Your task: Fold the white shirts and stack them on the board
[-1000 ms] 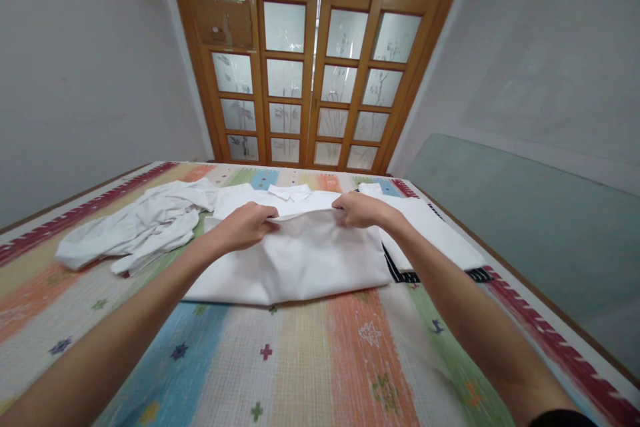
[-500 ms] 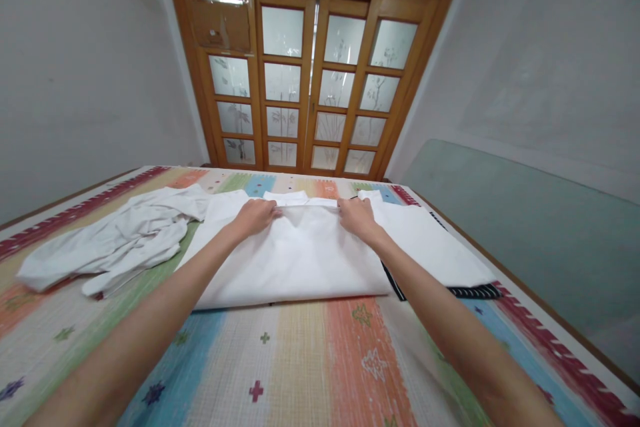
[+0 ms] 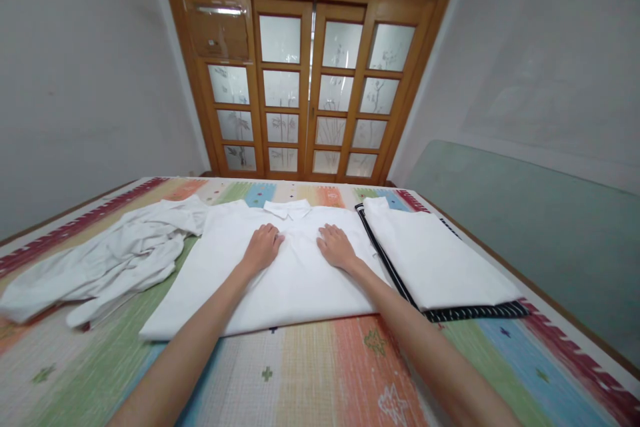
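Note:
A folded white collared shirt [image 3: 295,280] lies flat on a striped, many-coloured mat [image 3: 325,373]. My left hand [image 3: 263,245] rests palm down on the shirt just below the collar, fingers stretched flat. My right hand [image 3: 335,245] lies flat beside it on the same shirt, fingers also spread. Neither hand holds anything.
A crumpled white garment [image 3: 105,260] lies to the left on the mat. A folded white garment with dark striped trim [image 3: 440,263] sits to the right. Wooden doors with frosted glass panes [image 3: 310,87] stand behind; a pale green board [image 3: 525,213] leans at the right wall.
Both hands carried the shirt's lower edge up to the collar, let it go, and now lie flat on the folded shirt, closer together.

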`<state>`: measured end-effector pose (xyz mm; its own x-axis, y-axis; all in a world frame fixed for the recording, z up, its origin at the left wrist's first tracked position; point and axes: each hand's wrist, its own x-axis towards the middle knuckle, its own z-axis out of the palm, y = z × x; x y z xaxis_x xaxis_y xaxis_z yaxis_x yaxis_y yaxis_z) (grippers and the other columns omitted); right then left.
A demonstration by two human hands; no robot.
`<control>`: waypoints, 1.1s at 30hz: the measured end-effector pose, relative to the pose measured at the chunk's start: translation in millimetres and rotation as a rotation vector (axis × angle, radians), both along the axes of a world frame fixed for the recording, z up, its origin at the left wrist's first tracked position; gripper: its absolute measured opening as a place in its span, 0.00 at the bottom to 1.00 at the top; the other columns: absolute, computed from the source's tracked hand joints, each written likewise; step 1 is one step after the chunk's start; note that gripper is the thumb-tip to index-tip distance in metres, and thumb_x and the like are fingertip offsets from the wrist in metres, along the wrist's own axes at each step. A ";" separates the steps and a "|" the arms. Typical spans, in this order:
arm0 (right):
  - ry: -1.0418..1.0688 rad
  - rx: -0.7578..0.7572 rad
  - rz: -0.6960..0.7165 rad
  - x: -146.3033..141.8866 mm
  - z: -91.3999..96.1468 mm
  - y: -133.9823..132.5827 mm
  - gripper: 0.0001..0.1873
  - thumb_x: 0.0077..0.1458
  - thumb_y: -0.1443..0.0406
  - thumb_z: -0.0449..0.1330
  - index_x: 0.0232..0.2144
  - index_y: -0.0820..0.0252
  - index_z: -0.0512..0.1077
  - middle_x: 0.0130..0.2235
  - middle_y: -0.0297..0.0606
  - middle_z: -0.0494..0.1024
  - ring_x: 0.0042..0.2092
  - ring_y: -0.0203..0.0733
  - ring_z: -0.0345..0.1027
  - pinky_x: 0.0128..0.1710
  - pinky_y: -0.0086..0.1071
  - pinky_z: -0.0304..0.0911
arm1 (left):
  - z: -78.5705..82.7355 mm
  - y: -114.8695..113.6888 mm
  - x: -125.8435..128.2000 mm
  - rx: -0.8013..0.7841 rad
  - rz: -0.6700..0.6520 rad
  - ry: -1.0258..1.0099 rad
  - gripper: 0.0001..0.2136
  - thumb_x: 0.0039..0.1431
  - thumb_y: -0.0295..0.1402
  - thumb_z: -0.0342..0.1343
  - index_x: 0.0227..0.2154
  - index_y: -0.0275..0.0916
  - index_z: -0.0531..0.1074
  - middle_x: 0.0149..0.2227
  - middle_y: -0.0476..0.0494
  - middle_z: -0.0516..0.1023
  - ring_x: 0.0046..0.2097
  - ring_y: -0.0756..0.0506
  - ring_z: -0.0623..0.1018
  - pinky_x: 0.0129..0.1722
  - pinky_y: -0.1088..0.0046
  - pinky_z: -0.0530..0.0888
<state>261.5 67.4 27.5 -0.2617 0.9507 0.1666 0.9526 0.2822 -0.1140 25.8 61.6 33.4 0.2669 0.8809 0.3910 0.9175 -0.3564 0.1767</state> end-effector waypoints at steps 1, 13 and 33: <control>-0.004 0.003 -0.005 -0.9 -1.6 -0.8 0.26 0.66 0.60 0.42 0.61 0.65 0.62 0.65 0.50 0.60 0.66 0.52 0.50 0.63 0.45 0.44 | 0.0 0.3 -0.5 -0.003 -0.003 -0.002 0.10 0.65 0.34 0.47 0.36 0.35 0.71 0.41 0.36 0.75 0.45 0.39 0.72 0.46 0.62 0.68; -0.031 -0.037 -0.026 -1.6 -2.6 -12.5 0.29 0.67 0.57 0.39 0.65 0.63 0.56 0.68 0.47 0.53 0.68 0.54 0.45 0.65 0.47 0.40 | -1.8 -0.8 -1.8 -0.002 -0.011 -0.005 0.09 0.63 0.33 0.47 0.37 0.36 0.71 0.40 0.36 0.75 0.45 0.38 0.73 0.46 0.60 0.69; -0.090 0.054 0.162 7.8 -6.8 -54.0 0.29 0.68 0.57 0.39 0.66 0.61 0.55 0.68 0.44 0.51 0.69 0.52 0.44 0.65 0.49 0.44 | -19.4 -18.9 -9.4 0.210 0.010 0.057 0.23 0.63 0.34 0.43 0.58 0.32 0.63 0.65 0.32 0.60 0.66 0.35 0.59 0.61 0.54 0.61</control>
<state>269.3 13.4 20.7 -0.4263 0.8855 0.1850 0.9000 0.4357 -0.0115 16.3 42.8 14.0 0.2857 0.7845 0.5504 0.9275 -0.3708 0.0471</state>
